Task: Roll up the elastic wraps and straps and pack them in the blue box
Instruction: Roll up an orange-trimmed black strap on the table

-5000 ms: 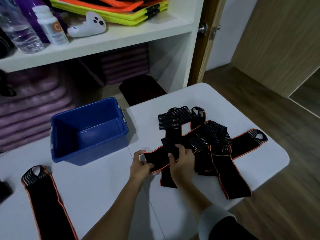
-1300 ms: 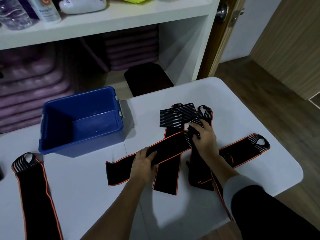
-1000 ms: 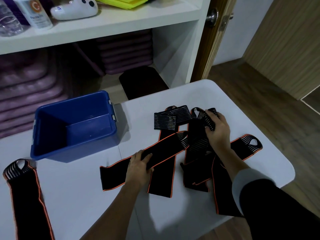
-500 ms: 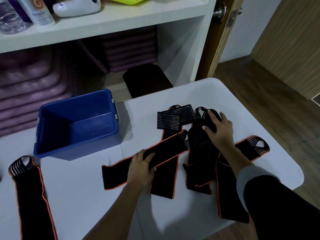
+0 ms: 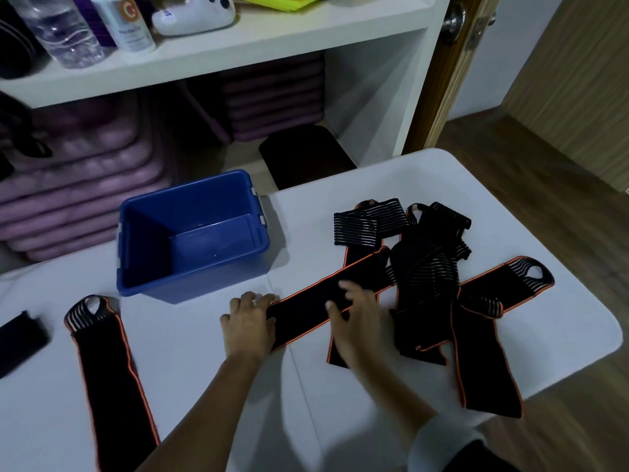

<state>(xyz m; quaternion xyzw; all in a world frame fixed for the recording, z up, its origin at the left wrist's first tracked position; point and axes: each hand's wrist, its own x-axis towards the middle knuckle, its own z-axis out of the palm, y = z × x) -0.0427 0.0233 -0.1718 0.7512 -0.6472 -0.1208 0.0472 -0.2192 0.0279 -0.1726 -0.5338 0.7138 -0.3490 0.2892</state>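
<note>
Elastic wraps, black with orange edging, lie on the white worktop (image 5: 190, 369), whose near edge and left side are cut off by the frame. Beyond it at 12 o'clock stands a white shelf unit (image 5: 238, 46) with stacked purple mats (image 5: 85, 185) in its dim lower bays. The blue box (image 5: 204, 284) sits on the worktop at 11 o'clock from the hands, open side up. At 2 o'clock, the pile of wraps (image 5: 429, 267) is a tangle of crossed and overlapping pieces, too dark and knotted to count. A lone wrap (image 5: 112, 369) stretches from 9 towards 7 o'clock, its lower end cut off. One wrap (image 5: 306, 311) runs slantwise out of the pile to the person's hands. The left grip (image 5: 250, 321) has its fingers curled over that wrap's near end, which is hidden beneath them. The right grip (image 5: 360, 318) is motion-blurred, with fingers spread and lying on the same wrap towards 3 o'clock. A dark object (image 5: 20, 338) at 9 o'clock is cut off at the edge and cannot be identified. On the shelf at 11 o'clock stand a clear bottle (image 5: 58, 28) and a white bottle (image 5: 126, 22), both cut off at the top.
</note>
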